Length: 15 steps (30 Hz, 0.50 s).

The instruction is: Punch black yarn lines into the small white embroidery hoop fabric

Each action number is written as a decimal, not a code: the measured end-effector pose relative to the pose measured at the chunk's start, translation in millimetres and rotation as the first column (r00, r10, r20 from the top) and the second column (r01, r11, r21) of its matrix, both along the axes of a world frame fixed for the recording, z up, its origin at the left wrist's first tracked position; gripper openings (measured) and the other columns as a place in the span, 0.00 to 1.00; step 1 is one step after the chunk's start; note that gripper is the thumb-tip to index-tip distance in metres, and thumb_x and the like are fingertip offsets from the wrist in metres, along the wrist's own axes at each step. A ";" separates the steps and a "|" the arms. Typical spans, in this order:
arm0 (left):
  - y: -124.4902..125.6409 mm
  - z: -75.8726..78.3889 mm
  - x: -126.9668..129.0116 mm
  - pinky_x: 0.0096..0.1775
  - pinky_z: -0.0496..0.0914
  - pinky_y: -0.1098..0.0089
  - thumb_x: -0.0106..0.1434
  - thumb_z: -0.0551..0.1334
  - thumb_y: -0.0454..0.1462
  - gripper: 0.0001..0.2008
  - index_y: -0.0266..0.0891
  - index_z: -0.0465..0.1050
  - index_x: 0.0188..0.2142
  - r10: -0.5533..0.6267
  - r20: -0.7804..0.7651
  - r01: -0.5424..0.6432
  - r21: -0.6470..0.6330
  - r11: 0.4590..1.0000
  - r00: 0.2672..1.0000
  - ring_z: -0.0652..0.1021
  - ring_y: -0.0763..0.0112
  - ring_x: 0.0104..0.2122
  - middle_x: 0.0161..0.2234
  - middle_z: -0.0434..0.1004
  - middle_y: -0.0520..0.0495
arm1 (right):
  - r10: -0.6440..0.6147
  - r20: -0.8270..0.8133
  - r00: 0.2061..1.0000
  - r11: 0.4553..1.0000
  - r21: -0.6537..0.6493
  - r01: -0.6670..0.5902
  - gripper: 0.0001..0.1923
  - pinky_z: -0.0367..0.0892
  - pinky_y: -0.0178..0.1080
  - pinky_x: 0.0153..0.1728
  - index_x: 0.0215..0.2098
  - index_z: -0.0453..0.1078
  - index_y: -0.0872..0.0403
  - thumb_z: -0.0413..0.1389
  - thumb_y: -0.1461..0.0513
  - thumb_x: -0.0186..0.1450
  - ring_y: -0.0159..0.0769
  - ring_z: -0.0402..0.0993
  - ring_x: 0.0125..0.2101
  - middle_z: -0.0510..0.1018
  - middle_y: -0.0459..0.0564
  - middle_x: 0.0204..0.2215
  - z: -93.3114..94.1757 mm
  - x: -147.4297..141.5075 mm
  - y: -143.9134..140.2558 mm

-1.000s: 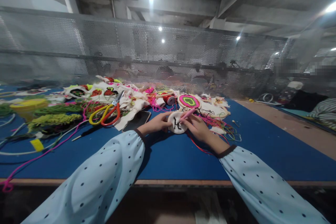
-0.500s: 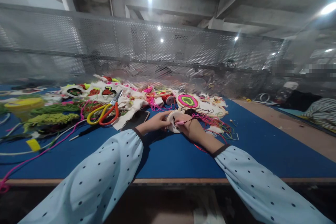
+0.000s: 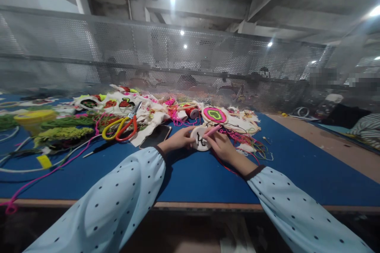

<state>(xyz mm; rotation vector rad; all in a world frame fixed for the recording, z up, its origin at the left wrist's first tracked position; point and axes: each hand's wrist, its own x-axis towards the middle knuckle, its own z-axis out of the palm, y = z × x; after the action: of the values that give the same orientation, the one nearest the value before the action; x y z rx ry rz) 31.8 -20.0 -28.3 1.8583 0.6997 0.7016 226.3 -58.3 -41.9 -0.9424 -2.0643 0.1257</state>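
Observation:
My left hand grips the left edge of a small round embroidery hoop with white cloth and a black stitched figure, held just above the blue table. My right hand holds a pink punch needle tool with its tip against the cloth. Black thread trails off to the right of the hoop.
Behind the hoop lie a pink-and-green embroidered round, a red spool, loose coloured yarn and cloth pieces. To the left are a dark phone, yellow-and-red scissors, green yarn bundles, and a yellow tub. A mesh screen backs the table.
My right hand went down onto the hoop half a second ago and has come back up, so the pink tool points up and to the right again. My left hand has kept its grip.

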 end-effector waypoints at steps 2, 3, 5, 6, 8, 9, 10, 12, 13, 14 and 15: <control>0.4 -0.4 -0.4 0.20 0.63 0.79 0.53 0.59 0.30 0.29 0.32 0.56 0.56 0.014 -0.013 -0.014 -0.008 1.000 1.000 0.69 0.80 0.17 0.22 0.71 0.52 | -0.009 0.000 1.000 1.000 0.008 0.009 0.10 0.65 0.36 0.36 0.39 0.66 0.55 0.47 0.59 0.65 0.36 0.72 0.31 0.75 0.51 0.32 0.0 -0.2 -0.6; 0.7 -0.7 -0.5 0.20 0.63 0.78 0.53 0.59 0.30 0.30 0.32 0.56 0.56 0.026 -0.025 -0.026 -0.012 1.000 0.999 0.69 0.80 0.17 0.22 0.71 0.52 | -0.013 0.001 1.000 1.000 0.010 0.013 0.10 0.65 0.36 0.36 0.39 0.66 0.55 0.47 0.59 0.65 0.36 0.72 0.32 0.75 0.51 0.33 -0.1 -0.1 -0.9; 1.0 -1.0 -0.7 0.20 0.64 0.78 0.53 0.58 0.30 0.31 0.32 0.55 0.57 0.043 -0.049 -0.043 -0.013 0.999 0.998 0.69 0.79 0.17 0.22 0.71 0.51 | -0.016 0.012 1.000 1.000 0.006 0.016 0.10 0.64 0.36 0.36 0.40 0.66 0.55 0.47 0.59 0.65 0.36 0.72 0.32 0.75 0.51 0.33 -0.1 0.1 -0.9; 0.9 -1.1 -0.6 0.20 0.64 0.78 0.53 0.58 0.30 0.31 0.32 0.55 0.57 0.042 -0.054 -0.043 -0.008 0.999 0.998 0.69 0.79 0.17 0.22 0.71 0.51 | -0.014 0.030 0.999 1.000 0.001 0.014 0.11 0.64 0.36 0.36 0.40 0.67 0.55 0.48 0.58 0.65 0.36 0.73 0.32 0.76 0.52 0.33 0.2 0.2 -0.5; 0.2 -0.4 -0.1 0.20 0.64 0.78 0.54 0.58 0.30 0.30 0.34 0.55 0.57 0.015 -0.042 -0.015 0.013 1.000 0.999 0.69 0.79 0.18 0.25 0.72 0.50 | -0.015 0.092 0.996 1.000 -0.013 0.017 0.11 0.64 0.36 0.35 0.38 0.69 0.55 0.49 0.58 0.64 0.36 0.72 0.33 0.76 0.51 0.33 1.3 0.2 0.9; -0.6 0.3 0.4 0.21 0.63 0.79 0.54 0.58 0.31 0.30 0.35 0.56 0.57 -0.008 -0.028 0.009 0.029 1.000 1.000 0.70 0.79 0.19 0.27 0.73 0.48 | -0.009 0.134 0.991 1.000 -0.011 0.011 0.10 0.64 0.37 0.35 0.36 0.70 0.54 0.50 0.58 0.64 0.37 0.72 0.33 0.76 0.52 0.33 2.1 0.1 2.0; -1.5 1.3 0.9 0.21 0.63 0.79 0.54 0.59 0.31 0.30 0.36 0.56 0.57 -0.030 -0.017 0.031 0.046 0.998 0.999 0.70 0.79 0.21 0.30 0.73 0.47 | 0.007 0.176 0.984 1.000 0.002 -0.008 0.10 0.64 0.37 0.36 0.35 0.71 0.54 0.51 0.58 0.63 0.37 0.71 0.34 0.76 0.52 0.34 2.8 -0.2 3.3; -3.6 3.9 1.7 0.21 0.63 0.80 0.55 0.59 0.33 0.29 0.37 0.56 0.57 -0.054 -0.013 0.054 0.072 0.996 0.998 0.70 0.79 0.22 0.33 0.73 0.46 | 0.065 0.245 0.967 0.996 0.045 -0.078 0.08 0.63 0.38 0.38 0.34 0.71 0.54 0.51 0.60 0.63 0.37 0.70 0.37 0.75 0.53 0.35 3.7 -0.7 5.8; -4.6 5.2 2.0 0.21 0.63 0.79 0.55 0.59 0.34 0.30 0.37 0.56 0.57 -0.054 -0.020 0.056 0.074 0.996 0.998 0.70 0.78 0.22 0.33 0.73 0.46 | 0.095 0.266 0.959 0.991 0.066 -0.117 0.08 0.63 0.39 0.40 0.34 0.71 0.53 0.50 0.61 0.63 0.37 0.69 0.38 0.75 0.53 0.36 3.7 -1.0 6.7; -5.4 6.3 2.1 0.21 0.63 0.79 0.55 0.59 0.34 0.30 0.37 0.55 0.58 -0.052 -0.031 0.054 0.069 0.996 0.998 0.70 0.78 0.22 0.31 0.73 0.47 | 0.113 0.275 0.955 0.987 0.079 -0.140 0.09 0.62 0.39 0.41 0.34 0.71 0.54 0.49 0.61 0.64 0.37 0.69 0.39 0.74 0.53 0.36 3.3 -1.1 7.1; -5.9 7.0 2.1 0.21 0.64 0.79 0.55 0.59 0.34 0.30 0.36 0.55 0.58 -0.048 -0.040 0.050 0.062 0.997 0.998 0.70 0.79 0.21 0.29 0.72 0.48 | 0.106 0.263 0.959 0.988 0.082 -0.131 0.09 0.62 0.39 0.41 0.34 0.70 0.54 0.48 0.61 0.64 0.37 0.69 0.38 0.75 0.53 0.36 2.6 -1.2 7.0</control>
<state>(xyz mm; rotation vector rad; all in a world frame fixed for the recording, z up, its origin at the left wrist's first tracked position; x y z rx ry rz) 33.8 -25.9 -21.3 1.9450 0.6609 0.6646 225.1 -51.3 -39.3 -0.8084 -2.3454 -0.0384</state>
